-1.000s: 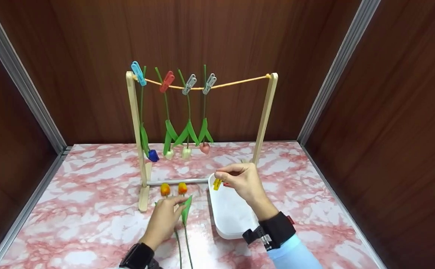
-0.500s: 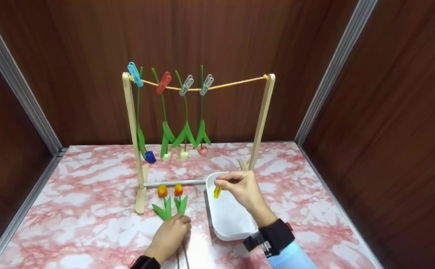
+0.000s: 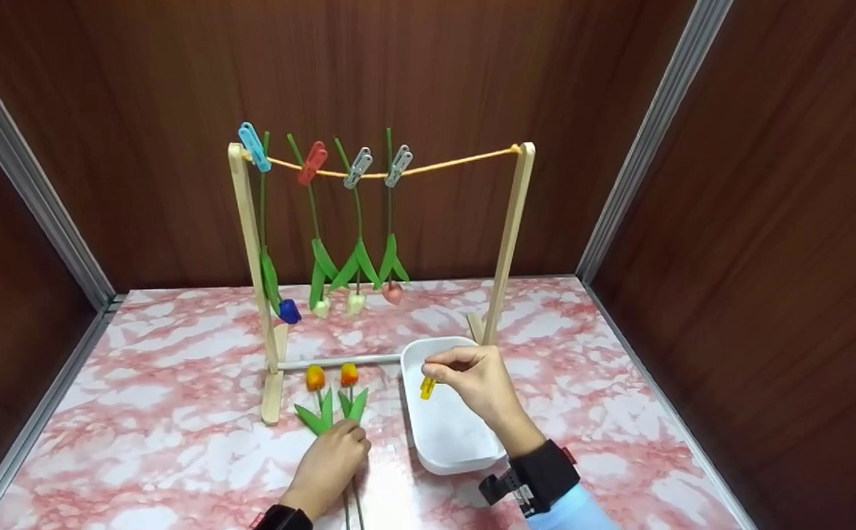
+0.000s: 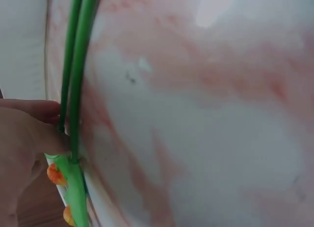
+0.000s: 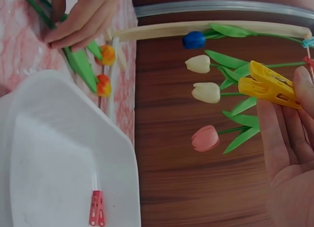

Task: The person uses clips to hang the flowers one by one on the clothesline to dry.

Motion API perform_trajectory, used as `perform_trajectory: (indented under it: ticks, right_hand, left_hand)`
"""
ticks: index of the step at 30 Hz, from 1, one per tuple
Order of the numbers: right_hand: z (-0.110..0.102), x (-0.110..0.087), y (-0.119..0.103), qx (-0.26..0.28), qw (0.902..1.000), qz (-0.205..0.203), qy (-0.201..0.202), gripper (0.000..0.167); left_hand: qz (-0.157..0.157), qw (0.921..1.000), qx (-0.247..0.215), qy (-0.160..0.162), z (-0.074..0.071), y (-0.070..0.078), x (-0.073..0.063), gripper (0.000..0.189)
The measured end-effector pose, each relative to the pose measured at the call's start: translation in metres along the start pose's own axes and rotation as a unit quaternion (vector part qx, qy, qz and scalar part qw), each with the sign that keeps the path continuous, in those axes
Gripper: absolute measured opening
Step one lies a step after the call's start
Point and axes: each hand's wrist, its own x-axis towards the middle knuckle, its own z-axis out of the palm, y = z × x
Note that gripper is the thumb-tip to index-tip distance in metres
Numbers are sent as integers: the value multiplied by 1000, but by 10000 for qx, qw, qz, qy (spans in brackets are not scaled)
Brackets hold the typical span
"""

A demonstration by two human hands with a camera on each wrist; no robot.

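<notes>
My right hand pinches a yellow clothespin between thumb and fingers, over the white tray. My left hand is low over the table, its thumb and fingers pinching at the green stems of two artificial tulips lying there. Their orange-yellow heads point toward the rack, and their leaves spread just beyond the fingers. Part of the stems is hidden under this hand. Inside the tray, the right wrist view shows a red clothespin.
A wooden rack carries an orange cord. From it hang upside down a blue tulip, two white tulips and a pink tulip, clipped by blue, red and grey clothespins. Wood-grain panels enclose the table.
My left hand has slid from near the tulip heads down to the stems, uncovering the leaves. My right hand has sunk slightly with the yellow clothespin. The head view has shifted a little.
</notes>
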Motion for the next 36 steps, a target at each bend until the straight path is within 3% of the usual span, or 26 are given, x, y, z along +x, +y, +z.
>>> perform_trajectory:
  ticks: [6,10,13,15,21,27,30,36]
  right_hand:
    - [-1,-3,5,87,9999,97,-21,12]
    - [-2,-1,2,95,9999,74,58,11]
    - [-3,1,-5,91,9999,-8,117,11]
    - [-4,3,-9,94,9999,-59,124,11]
    - [-10,8,-21,107,9995,-140,264,10]
    - [-13,18,-30,94,9982,-364,462,10]
    - [-16,26,-38,131,9964,-503,664,11]
    - [-27,53,-66,213,9891,-970,1086,10]
  left_hand:
    - [344,9991,-198,143,3,2,0,20]
    - [524,9963,-502,462,-1,0,2,17]
    - [277,9894,-1114,892,-5,-1,6,18]
    - [-49,9792,-1615,1230,-8,-1,10,20]
    - [-1036,9324,-2855,1959,-19,-1,21,27]
    - [-1837,8852,-3516,2428,-37,-6,41,26]
    - [-2102,8578,-3880,2635,-52,-10,59,24]
    - [-2469,7849,-4827,3000,-101,-23,117,19]
